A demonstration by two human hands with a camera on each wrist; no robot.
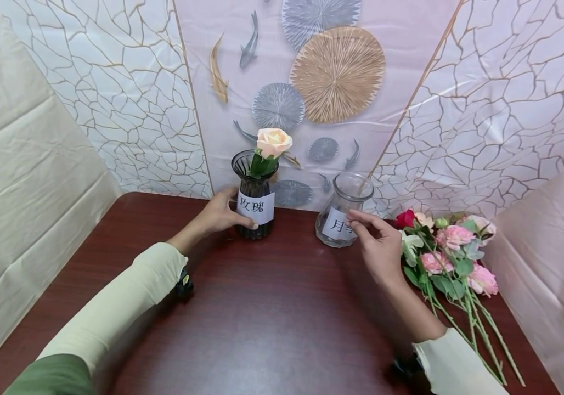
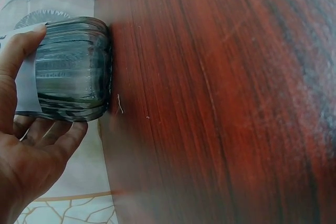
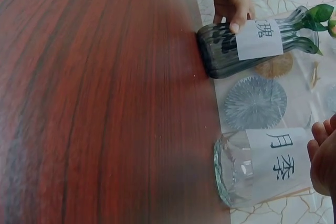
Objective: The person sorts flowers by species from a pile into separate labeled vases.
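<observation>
My left hand (image 1: 218, 213) grips a dark ribbed glass vase (image 1: 254, 189) low down, the thumb across the white paper label (image 2: 26, 74) and the other fingers round the far side. From the vase's mouth rises one pale peach rose (image 1: 273, 144) with green leaves. My right hand (image 1: 383, 247) is beside a clear glass vase (image 1: 348, 189), fingertips right at the edge of its white label (image 3: 278, 156). That label bears black characters, partly covered by the fingers in the head view. The clear vase stands upright with no flower in it.
Several artificial flowers (image 1: 452, 241), pink, red and white, lie on the right side of the brown wooden table (image 1: 262, 318), stems toward the front. Behind the vases hangs a patterned cloth backdrop (image 1: 338, 74). Pale cloth walls (image 1: 25, 148) border the table's sides.
</observation>
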